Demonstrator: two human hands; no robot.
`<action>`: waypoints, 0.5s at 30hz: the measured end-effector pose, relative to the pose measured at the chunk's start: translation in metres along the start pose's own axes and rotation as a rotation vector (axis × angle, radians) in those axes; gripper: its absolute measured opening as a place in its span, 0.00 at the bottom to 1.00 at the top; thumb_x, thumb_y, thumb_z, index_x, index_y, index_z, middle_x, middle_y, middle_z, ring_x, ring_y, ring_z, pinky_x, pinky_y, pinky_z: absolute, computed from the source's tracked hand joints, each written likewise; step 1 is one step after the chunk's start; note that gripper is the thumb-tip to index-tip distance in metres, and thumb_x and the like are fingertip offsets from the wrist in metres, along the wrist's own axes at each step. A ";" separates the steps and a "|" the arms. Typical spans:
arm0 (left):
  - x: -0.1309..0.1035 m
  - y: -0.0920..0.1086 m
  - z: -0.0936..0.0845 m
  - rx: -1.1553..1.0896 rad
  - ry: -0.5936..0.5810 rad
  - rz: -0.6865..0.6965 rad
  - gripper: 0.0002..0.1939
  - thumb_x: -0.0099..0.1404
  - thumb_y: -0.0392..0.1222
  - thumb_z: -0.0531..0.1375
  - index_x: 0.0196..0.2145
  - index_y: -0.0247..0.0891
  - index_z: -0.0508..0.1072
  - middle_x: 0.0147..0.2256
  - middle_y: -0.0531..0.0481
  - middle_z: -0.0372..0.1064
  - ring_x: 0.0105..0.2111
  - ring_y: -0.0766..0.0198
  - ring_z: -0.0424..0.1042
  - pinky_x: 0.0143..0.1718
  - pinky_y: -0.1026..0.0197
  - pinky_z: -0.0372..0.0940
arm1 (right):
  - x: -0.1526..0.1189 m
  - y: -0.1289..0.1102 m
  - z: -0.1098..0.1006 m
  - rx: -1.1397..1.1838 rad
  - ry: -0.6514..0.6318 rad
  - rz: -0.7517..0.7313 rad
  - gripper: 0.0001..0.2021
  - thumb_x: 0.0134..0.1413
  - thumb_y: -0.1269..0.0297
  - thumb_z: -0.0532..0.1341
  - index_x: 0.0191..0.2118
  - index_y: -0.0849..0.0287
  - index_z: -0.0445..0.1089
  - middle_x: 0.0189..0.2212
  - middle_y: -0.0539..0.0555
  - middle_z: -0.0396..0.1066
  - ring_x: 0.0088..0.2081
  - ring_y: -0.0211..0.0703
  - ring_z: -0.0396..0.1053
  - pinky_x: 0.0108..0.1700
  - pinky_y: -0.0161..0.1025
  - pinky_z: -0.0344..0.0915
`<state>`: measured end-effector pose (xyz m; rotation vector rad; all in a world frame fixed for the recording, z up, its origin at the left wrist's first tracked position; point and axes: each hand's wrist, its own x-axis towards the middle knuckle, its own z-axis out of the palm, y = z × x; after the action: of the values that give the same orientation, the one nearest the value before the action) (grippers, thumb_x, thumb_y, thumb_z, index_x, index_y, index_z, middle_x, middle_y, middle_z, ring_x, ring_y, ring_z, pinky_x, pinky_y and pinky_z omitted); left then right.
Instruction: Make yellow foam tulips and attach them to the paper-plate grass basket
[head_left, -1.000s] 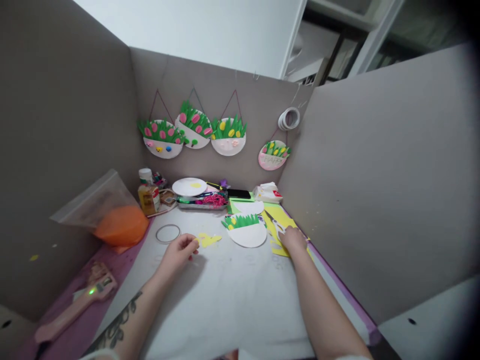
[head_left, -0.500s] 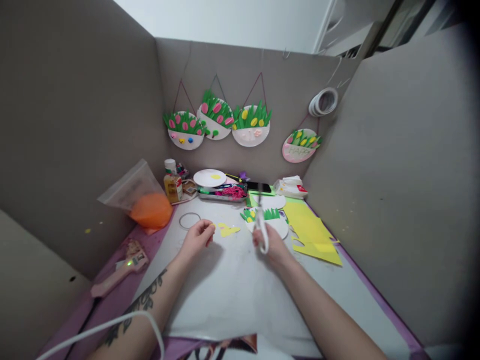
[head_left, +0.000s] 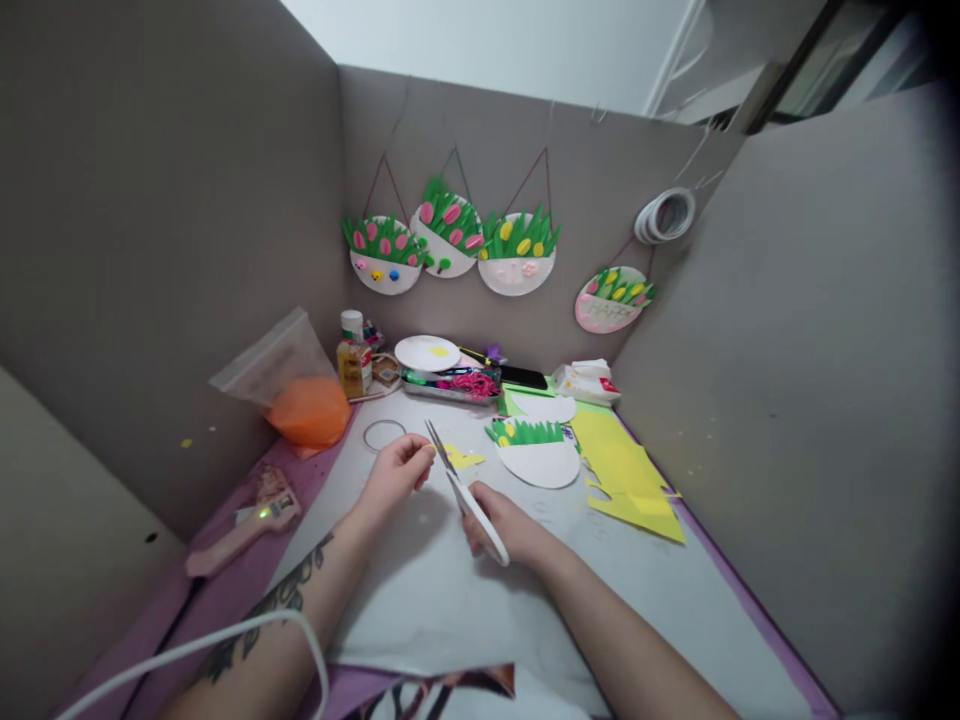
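Note:
My right hand (head_left: 499,525) grips white-handled scissors (head_left: 478,520) by the loops, blades pointing up and left and slightly parted. The tips are close to my left hand (head_left: 401,465), whose thumb and finger pinch a small piece of yellow paper (head_left: 432,448), mostly hidden by the fingers. Behind the blades, a yellow paper scrap (head_left: 466,458) lies on the white work surface (head_left: 420,590). Right of it lies a cut white paper plate (head_left: 538,466) with green paper grass (head_left: 529,433) and a little yellow along its top edge.
Yellow sheets (head_left: 630,475) lie at the right. At the back are a tray of craft supplies (head_left: 450,392), a white plate (head_left: 412,352), a phone (head_left: 523,377) and a bottle (head_left: 353,362). Left are an orange-filled bag (head_left: 309,410) and a lit glue gun (head_left: 244,535). Flower plates (head_left: 517,270) hang behind.
My right hand has brought the scissors left and down, from in front of the grass plate to beside my left hand. The left hand keeps its pinch. The view has shifted slightly.

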<state>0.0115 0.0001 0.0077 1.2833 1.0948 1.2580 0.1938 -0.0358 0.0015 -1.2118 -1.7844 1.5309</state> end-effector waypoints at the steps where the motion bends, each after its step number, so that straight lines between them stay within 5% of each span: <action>1: 0.000 -0.001 0.000 -0.004 -0.002 -0.001 0.11 0.55 0.47 0.58 0.24 0.37 0.64 0.14 0.60 0.56 0.14 0.74 0.53 0.17 0.69 0.49 | 0.000 0.001 0.000 -0.006 0.004 0.008 0.07 0.41 0.69 0.56 0.29 0.57 0.56 0.21 0.44 0.63 0.21 0.33 0.62 0.24 0.32 0.60; 15: -0.002 0.003 0.001 0.000 0.025 -0.019 0.10 0.54 0.45 0.57 0.24 0.37 0.63 0.13 0.60 0.54 0.13 0.75 0.51 0.15 0.70 0.47 | -0.001 0.000 -0.005 -0.065 0.010 0.063 0.06 0.39 0.71 0.55 0.28 0.58 0.57 0.19 0.44 0.64 0.20 0.32 0.60 0.22 0.29 0.56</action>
<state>0.0124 -0.0022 0.0109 1.2574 1.1215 1.2628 0.1983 -0.0346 0.0031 -1.3155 -1.8188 1.5089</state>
